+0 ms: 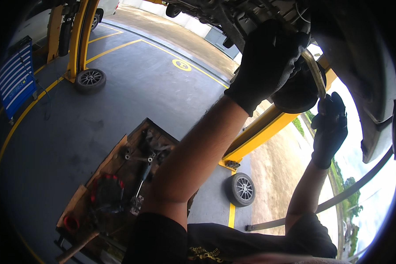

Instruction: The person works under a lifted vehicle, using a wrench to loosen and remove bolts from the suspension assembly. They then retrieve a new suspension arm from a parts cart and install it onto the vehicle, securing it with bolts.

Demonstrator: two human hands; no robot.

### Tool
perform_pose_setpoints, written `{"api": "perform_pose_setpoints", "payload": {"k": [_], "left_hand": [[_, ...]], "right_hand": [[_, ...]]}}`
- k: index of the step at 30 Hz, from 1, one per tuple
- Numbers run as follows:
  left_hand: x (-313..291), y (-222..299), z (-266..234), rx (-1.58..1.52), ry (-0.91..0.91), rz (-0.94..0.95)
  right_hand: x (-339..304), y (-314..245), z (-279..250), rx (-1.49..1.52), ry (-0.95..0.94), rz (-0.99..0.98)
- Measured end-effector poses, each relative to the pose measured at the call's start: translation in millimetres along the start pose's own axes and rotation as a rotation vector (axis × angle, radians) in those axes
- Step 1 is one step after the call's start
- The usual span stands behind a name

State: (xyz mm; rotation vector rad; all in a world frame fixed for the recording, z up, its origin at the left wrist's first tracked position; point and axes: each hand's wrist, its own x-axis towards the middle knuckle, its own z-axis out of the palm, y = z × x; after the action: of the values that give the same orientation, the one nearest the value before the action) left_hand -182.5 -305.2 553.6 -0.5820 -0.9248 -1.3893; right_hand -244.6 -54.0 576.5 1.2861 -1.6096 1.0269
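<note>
Both my hands wear black gloves and are raised to the underside of a lifted car (233,20). My left hand (268,61) is curled by the upper end of a bent, shiny metal bar (314,72), its fingers closed around that end. What the bar meets up there is hidden behind the glove. Lower down, my right hand (330,127) grips the bar's other end. A dark round part (297,97) sits behind the bar, between the two hands.
A tool cart (123,158) with a hammer (81,246) and several tools stands below my left arm. Wheels lie on the floor, one (243,189) near a yellow lift post (262,134), another (90,81) by the far post (79,39). A blue tool cabinet (17,79) stands left.
</note>
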Motion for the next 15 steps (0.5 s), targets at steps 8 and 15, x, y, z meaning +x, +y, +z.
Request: {"api": "perform_pose_setpoints", "payload": {"k": [8,15], "left_hand": [[7.8,-27.7,8.7,0.701,0.121,0.718],[1.0,-19.0,8.3,0.352,-0.006,0.270]], "right_hand": [[13.2,-7.6,-4.2,-0.937,-0.083,-0.444],[5.5,-2.1,2.8,-0.378,-0.040,-0.063]]}}
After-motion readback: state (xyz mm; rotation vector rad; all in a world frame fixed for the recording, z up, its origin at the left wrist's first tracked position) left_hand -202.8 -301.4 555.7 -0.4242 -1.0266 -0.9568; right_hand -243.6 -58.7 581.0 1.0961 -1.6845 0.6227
